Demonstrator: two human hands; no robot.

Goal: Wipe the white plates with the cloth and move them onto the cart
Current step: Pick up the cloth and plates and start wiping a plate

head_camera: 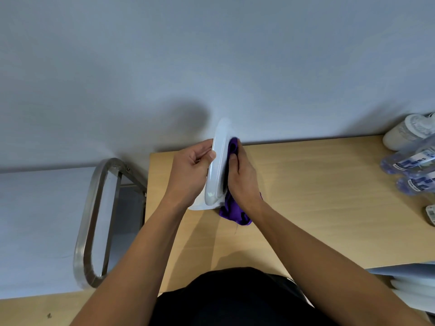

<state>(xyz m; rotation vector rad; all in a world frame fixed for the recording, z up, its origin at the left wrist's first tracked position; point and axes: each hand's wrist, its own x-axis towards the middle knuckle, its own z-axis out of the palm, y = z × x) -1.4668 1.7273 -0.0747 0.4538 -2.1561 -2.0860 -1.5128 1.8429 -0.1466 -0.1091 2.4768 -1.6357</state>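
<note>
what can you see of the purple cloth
The purple cloth looks like soft, slightly shiny fabric, crumpled into a bunch. The right hand grips its middle and presses it against one face of the white plate, which is held on edge. A small fold shows above the hand; a larger wad hangs below it over the wooden table. Whether it touches the table cannot be told.

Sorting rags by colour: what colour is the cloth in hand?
The cloth is purple, seen best in the head view.
</note>
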